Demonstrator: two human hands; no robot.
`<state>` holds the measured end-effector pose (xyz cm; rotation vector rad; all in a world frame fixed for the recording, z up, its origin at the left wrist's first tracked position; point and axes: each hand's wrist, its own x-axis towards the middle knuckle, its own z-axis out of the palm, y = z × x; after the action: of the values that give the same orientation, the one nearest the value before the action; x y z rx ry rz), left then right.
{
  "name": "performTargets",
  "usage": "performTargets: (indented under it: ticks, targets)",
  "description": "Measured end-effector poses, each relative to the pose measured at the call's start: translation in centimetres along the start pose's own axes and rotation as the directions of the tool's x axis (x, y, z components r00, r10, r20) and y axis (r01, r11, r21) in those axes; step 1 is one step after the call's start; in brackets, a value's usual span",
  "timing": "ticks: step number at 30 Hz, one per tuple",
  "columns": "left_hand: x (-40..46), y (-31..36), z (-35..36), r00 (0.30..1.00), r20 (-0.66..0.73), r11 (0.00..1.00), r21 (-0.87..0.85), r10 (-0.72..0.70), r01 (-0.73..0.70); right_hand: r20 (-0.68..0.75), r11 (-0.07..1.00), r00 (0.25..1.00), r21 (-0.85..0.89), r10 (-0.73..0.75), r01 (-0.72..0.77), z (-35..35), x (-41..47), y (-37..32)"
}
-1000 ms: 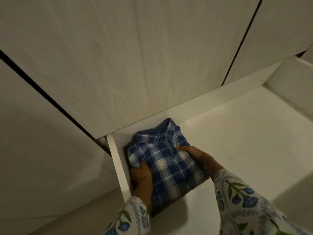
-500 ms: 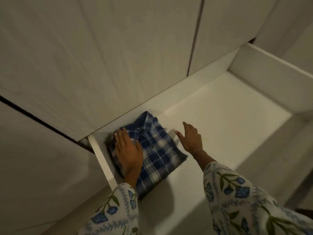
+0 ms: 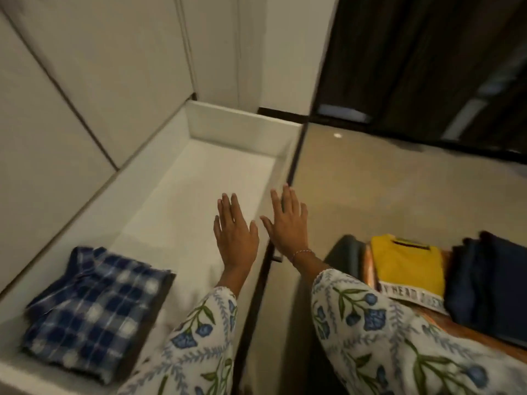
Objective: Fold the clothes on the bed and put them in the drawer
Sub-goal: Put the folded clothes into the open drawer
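A folded blue plaid shirt (image 3: pixel 91 309) lies at the near left end of the open white drawer (image 3: pixel 245 121). My left hand (image 3: pixel 235 232) hovers flat over the drawer's bare floor, fingers straight, holding nothing. My right hand (image 3: pixel 288 223) is beside it over the drawer's front edge, fingers also straight and empty. At the right, a folded yellow garment (image 3: pixel 407 266) and a folded dark navy garment (image 3: pixel 490 283) lie side by side on an orange-brown surface.
White wardrobe doors (image 3: pixel 99 67) rise behind the drawer. Beige floor (image 3: pixel 399 189) spreads to the right, with dark curtains or panels (image 3: pixel 413 52) at the back. A small dark handle (image 3: pixel 276 259) sits on the drawer front.
Both hands have left the plaid shirt and swung right, away from it. The view has turned right, showing the floor and the yellow and navy garments.
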<state>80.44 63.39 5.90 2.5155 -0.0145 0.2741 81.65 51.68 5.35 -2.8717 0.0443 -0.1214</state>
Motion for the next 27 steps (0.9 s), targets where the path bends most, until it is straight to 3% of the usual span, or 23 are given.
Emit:
performTargets:
  ticks: [3,6,8,14,17,19,24,25,27]
  targets:
    - [-2.8,7.2,3.5,0.984,0.094,0.988,-0.046,0.153,-0.149,-0.056,0.983,0.983,-0.04,0.175,-0.177,-3.1,-4.2,7.5]
    - [-6.2,12.9,7.1,0.961,0.17,0.974,-0.098,0.22,-0.206,-0.098,0.931,0.932,-0.083,0.348,-0.356,-5.0,-9.2,14.3]
    - [-9.7,17.2,10.6,0.923,0.228,0.948,-0.145,0.309,-0.282,-0.069,0.868,0.868,-0.047,0.491,-0.495,-6.0,-13.6,20.0]
    - [-20.1,25.1,20.1,0.782,0.372,0.866,-0.241,0.5,-0.439,-0.124,0.678,0.684,-0.091,0.719,-0.729,-5.2,-26.2,32.7]
    - [-26.4,28.1,25.4,0.7,0.469,0.842,-0.308,0.539,-0.442,-0.111,0.551,0.552,-0.042,0.827,-0.834,-3.9,-33.1,38.8]
    - [-29.4,29.3,27.8,0.65,0.578,0.87,-0.305,0.493,-0.388,-0.129,0.477,0.474,-0.007,0.871,-0.879,-3.0,-36.9,41.8]
    - [-35.3,33.4,36.5,0.428,0.767,0.854,-0.293,0.478,-0.429,-0.049,0.093,0.088,0.119,0.995,-0.989,0.8,-46.3,49.2]
    - [-36.5,34.1,38.4,0.422,0.812,0.891,-0.243,0.403,-0.384,-0.045,0.023,0.017,0.14,0.999,-0.99,1.6,-47.7,50.9]
    - [-38.5,34.4,41.3,0.454,0.887,0.995,-0.053,0.088,-0.089,-0.048,-0.055,-0.065,0.194,0.997,-0.98,2.7,-49.8,54.1]
